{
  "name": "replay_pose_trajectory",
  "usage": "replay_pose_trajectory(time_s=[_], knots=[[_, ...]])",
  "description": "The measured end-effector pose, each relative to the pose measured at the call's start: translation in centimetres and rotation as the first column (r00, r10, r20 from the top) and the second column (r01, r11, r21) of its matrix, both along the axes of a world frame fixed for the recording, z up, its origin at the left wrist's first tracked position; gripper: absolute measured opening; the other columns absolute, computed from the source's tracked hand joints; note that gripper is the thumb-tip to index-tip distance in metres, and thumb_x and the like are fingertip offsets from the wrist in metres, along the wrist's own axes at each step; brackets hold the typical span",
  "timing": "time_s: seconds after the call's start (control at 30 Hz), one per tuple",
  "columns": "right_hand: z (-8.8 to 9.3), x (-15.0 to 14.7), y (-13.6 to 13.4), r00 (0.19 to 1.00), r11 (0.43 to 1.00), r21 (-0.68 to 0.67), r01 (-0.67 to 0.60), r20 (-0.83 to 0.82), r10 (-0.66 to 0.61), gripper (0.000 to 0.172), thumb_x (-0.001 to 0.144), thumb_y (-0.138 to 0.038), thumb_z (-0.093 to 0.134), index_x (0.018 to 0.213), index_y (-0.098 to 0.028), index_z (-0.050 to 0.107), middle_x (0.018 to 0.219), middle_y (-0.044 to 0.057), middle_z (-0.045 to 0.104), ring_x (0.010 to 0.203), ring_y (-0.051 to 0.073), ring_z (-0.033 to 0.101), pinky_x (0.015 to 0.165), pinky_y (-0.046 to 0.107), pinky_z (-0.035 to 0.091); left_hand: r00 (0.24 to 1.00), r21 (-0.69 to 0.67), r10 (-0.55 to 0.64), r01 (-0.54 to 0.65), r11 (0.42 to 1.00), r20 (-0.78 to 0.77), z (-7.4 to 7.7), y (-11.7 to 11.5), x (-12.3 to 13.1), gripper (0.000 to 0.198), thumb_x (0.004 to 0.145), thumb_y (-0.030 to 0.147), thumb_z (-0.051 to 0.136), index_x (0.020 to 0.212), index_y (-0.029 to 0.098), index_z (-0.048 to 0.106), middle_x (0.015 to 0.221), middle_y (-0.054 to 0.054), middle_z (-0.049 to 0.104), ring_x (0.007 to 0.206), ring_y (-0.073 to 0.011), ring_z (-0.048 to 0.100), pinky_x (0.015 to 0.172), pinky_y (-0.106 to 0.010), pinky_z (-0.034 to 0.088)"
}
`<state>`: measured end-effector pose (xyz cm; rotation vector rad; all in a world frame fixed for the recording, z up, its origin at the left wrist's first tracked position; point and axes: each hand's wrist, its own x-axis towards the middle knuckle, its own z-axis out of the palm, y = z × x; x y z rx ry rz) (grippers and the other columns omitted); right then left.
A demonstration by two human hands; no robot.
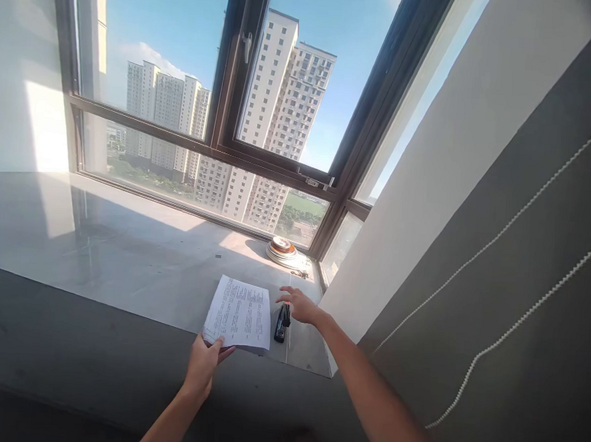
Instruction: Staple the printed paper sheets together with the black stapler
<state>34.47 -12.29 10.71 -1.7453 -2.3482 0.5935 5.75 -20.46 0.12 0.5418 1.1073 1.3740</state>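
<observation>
A small stack of printed paper sheets (240, 313) is gripped at its lower left corner by my left hand (203, 361), thumb on top and fingers underneath. The sheets tilt over the front edge of the window sill. Just right of them, a black stapler (281, 327) sits on the sill, pointing away from me. Over its far end reaches my right hand (299, 305), fingers stretched to the left and apart. Whether those fingers touch the stapler I cannot tell.
A stack of round, plate-like items (282, 248) stands in the sill's far right corner, with small bits (300, 273) beside it. The brown-framed window (274, 160) rises behind the sill (138, 258). Beaded cords (471, 378) hang at the right.
</observation>
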Motion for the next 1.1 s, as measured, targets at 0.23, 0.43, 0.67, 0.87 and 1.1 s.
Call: replay_pose_trajectory(time_s=[0.23, 0.43, 0.67, 0.87, 1.1], knots=[[-1.1, 1.5, -1.0, 0.965, 0.974, 0.097, -0.204, 0.185, 0.183, 0.034, 0.089, -0.021, 0.070, 0.122, -0.030, 0.076, 0.123, 0.004, 0.074, 0.122, 0.029, 0.062, 0.107, 0.043, 0.043, 0.999, 0.008, -0.017, 0.018, 1.000, -0.031, 0.0, -0.3, 0.8, 0.054, 0.094, 0.001, 0.060, 0.146, 0.015, 0.053, 0.135, -0.020, 0.067, 0.097, -0.0239, 0.077, 0.080, -0.042, 0.069], [-3.0, 0.6, -0.8, 0.990, 0.980, 0.195, -0.029, 0.144, 0.001, 0.033, 0.091, -0.024, 0.067, 0.122, -0.031, 0.075, 0.118, 0.002, 0.075, 0.115, 0.027, 0.063, 0.095, 0.035, 0.043, 0.998, -0.011, -0.034, 0.034, 0.999, -0.045, -0.2, -0.6, 0.8, 0.052, 0.095, 0.003, 0.061, 0.144, 0.017, 0.052, 0.138, -0.019, 0.066, 0.095, -0.0227, 0.077, 0.080, -0.042, 0.069], [-3.5, -0.5, 0.3, 0.973, 0.964, 0.237, 0.122, 0.162, -0.163, 0.026, 0.095, -0.019, 0.061, 0.117, -0.025, 0.074, 0.115, 0.007, 0.072, 0.113, 0.026, 0.060, 0.092, 0.035, 0.041, 0.994, -0.036, -0.021, 0.017, 0.999, -0.103, -0.1, -0.8, 0.9, 0.047, 0.090, 0.001, 0.064, 0.134, 0.014, 0.057, 0.128, -0.018, 0.069, 0.089, -0.0229, 0.077, 0.076, -0.041, 0.068], [-6.3, -0.3, 0.5, 0.982, 0.946, 0.269, 0.180, 0.011, -0.190, 0.055, 0.098, -0.016, 0.051, 0.151, -0.033, 0.052, 0.140, 0.007, 0.063, 0.130, 0.027, 0.052, 0.104, 0.041, 0.040, 0.966, -0.116, -0.091, 0.064, 0.991, -0.240, 0.3, -0.9, -0.2, 0.053, 0.088, 0.022, 0.076, 0.133, 0.014, 0.048, 0.105, -0.015, 0.073, 0.077, -0.0266, 0.076, 0.073, -0.046, 0.066], [-8.9, -1.1, -0.3, 0.975, 0.872, 0.442, 0.211, -0.027, -0.222, 0.061, 0.106, -0.035, 0.049, 0.164, -0.040, 0.031, 0.143, 0.006, 0.059, 0.130, 0.029, 0.051, 0.118, 0.055, 0.029, 0.557, 0.120, 0.145, -0.081, 0.989, -0.818, -1.1, -2.3, -2.0, 0.061, 0.084, 0.056, 0.069, 0.126, 0.014, 0.054, 0.131, -0.025, 0.059, 0.130, -0.0452, 0.056, 0.106, -0.062, 0.049]])
